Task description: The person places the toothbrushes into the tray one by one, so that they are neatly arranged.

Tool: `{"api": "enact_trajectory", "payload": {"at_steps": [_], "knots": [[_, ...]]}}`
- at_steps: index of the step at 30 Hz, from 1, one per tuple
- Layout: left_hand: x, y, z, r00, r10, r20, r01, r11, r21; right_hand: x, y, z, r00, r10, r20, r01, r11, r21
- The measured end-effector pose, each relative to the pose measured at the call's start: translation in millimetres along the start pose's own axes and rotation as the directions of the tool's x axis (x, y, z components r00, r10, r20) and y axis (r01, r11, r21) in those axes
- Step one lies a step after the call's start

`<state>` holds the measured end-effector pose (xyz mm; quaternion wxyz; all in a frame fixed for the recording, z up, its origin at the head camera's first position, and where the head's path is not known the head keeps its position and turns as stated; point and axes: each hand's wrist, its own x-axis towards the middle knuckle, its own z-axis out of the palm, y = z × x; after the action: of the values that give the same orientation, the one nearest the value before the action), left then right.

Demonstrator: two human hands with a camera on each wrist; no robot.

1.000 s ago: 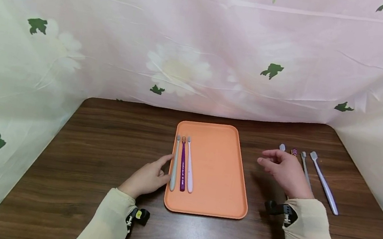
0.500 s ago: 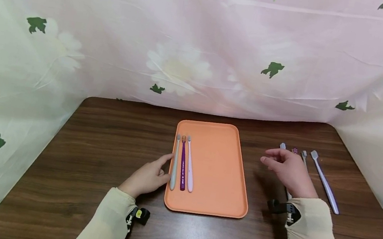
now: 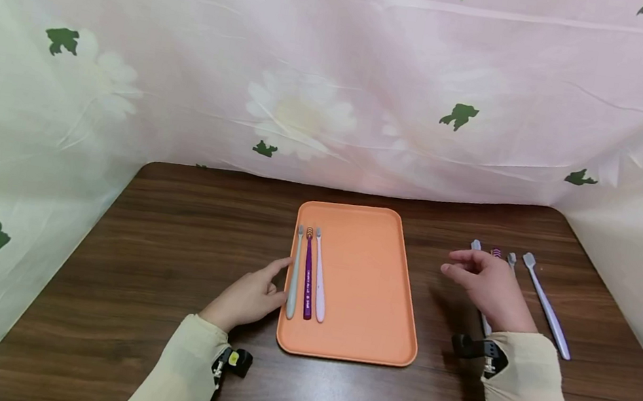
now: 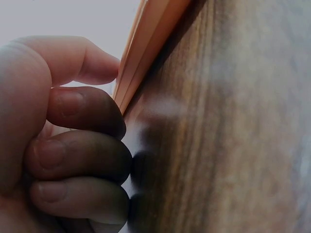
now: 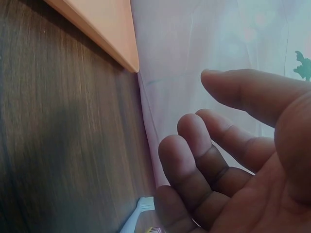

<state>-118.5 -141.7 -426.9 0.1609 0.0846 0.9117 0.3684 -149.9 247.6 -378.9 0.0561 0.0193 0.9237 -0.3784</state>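
Observation:
On the left side of the orange tray (image 3: 368,282) lie three toothbrushes side by side: a pale grey-green toothbrush (image 3: 294,279), a dark purple toothbrush (image 3: 308,281) and a pale pink toothbrush (image 3: 319,282). My left hand (image 3: 246,296) touches the tray's left rim with thumb and index finger spread apart; in the left wrist view its other fingers (image 4: 80,153) are curled in. Over the toothbrushes at the right hovers my right hand (image 3: 488,286), fingers loosely bent, holding nothing. It partly hides a purple-headed toothbrush (image 3: 496,253) and a grey-green toothbrush (image 3: 512,259).
Left of that hand shows a pale blue-white toothbrush (image 3: 476,245), partly covered. A lavender toothbrush (image 3: 547,307) lies rightmost on the brown wooden table (image 3: 168,234). Flower-patterned cloth (image 3: 340,66) hangs behind and on both sides of the table.
My right hand has drifted slightly to the right above the toothbrushes. The left hand, the tray and the toothbrushes stay in place.

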Motion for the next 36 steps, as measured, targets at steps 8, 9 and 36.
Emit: {"api": "enact_trajectory", "payload": {"at_steps": [8,9,36], "knots": [[0.3,0.7,-0.1,1.0,-0.001,0.0,0.001,1.0,0.006,0.4,3,-3,1.0,0.01,0.015,-0.01,1.0,0.0],[0.3,0.6,0.0,1.0,0.0,0.0,0.0,1.0,0.006,0.4,4,-3,1.0,0.01,0.016,-0.01,1.0,-0.001],[1.3,-0.9,0.6,1.0,0.015,-0.004,-0.015,1.0,0.021,0.9,13,-9,0.999,0.036,-0.021,-0.036,0.999,-0.012]]}}
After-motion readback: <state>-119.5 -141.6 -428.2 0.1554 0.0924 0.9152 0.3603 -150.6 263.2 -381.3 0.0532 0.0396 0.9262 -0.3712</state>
